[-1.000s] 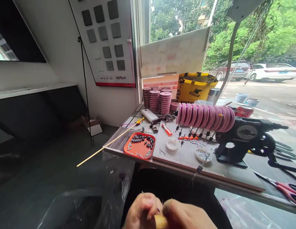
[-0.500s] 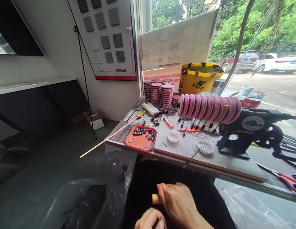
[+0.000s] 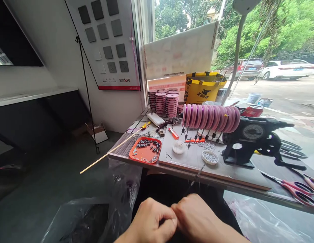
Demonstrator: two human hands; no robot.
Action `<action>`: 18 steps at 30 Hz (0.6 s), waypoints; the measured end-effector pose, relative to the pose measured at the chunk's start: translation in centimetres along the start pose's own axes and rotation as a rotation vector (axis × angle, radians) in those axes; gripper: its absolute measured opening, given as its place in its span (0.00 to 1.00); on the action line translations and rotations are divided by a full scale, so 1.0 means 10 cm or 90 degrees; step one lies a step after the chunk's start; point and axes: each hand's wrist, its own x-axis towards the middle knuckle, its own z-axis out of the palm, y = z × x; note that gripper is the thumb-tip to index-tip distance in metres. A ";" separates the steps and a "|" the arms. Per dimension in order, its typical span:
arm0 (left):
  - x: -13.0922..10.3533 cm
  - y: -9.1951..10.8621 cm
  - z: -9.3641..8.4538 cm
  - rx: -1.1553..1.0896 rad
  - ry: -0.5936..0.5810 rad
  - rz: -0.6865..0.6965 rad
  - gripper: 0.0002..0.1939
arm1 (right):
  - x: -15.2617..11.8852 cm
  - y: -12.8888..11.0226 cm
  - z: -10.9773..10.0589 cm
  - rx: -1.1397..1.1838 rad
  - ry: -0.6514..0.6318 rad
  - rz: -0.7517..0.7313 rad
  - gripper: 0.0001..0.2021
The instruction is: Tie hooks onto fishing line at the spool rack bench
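Over my dark-clothed lap, my left hand (image 3: pixel 153 219) is closed with the thumb pressed against the curled fingers. My right hand (image 3: pixel 197 214) is also closed, its knuckles up, touching the left hand's fingers. Whatever is inside either hand is hidden. In front of them, at the table edge, a thin grey strand (image 3: pixel 197 173) hangs down toward the lap. Beyond stands a black crank-driven winder (image 3: pixel 250 135) carrying a row of pink spools (image 3: pixel 210 117), with small dark pieces dangling below them. A white dish (image 3: pixel 210 158) holds small pale beads.
An orange tray (image 3: pixel 131 153) of small black and silver parts sits at the table's left edge, near a yellow stick (image 3: pixel 101 158) jutting outward. Pink-handled scissors (image 3: pixel 296 189) lie at right. Stacked spools (image 3: pixel 160 103) and a yellow bag (image 3: pixel 202 89) stand behind. Plastic bags (image 3: pixel 73 219) lie below.
My left hand has risen and met the right. The short yellowish cylinder that stuck out of my right hand is now out of sight. The view has shifted slightly right and upward.
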 end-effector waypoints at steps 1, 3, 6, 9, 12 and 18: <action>0.04 0.03 -0.02 -0.154 -0.038 -0.027 0.16 | -0.02 0.02 -0.05 0.087 -0.026 -0.010 0.20; 0.10 0.02 0.02 -0.415 -0.046 -0.052 0.18 | -0.04 0.05 -0.11 0.289 -0.055 0.005 0.23; 0.08 -0.09 0.15 -0.646 0.046 -0.056 0.21 | -0.08 0.04 -0.07 0.488 -0.027 0.040 0.25; 0.01 -0.15 0.26 -0.783 0.103 -0.074 0.19 | -0.11 -0.01 0.02 0.540 0.007 0.037 0.26; 0.00 -0.15 0.34 -0.857 0.104 -0.097 0.19 | -0.13 -0.07 0.05 0.462 0.057 0.018 0.28; 0.14 -0.13 0.43 -1.038 0.013 -0.168 0.25 | -0.17 -0.09 0.07 0.338 0.271 0.018 0.36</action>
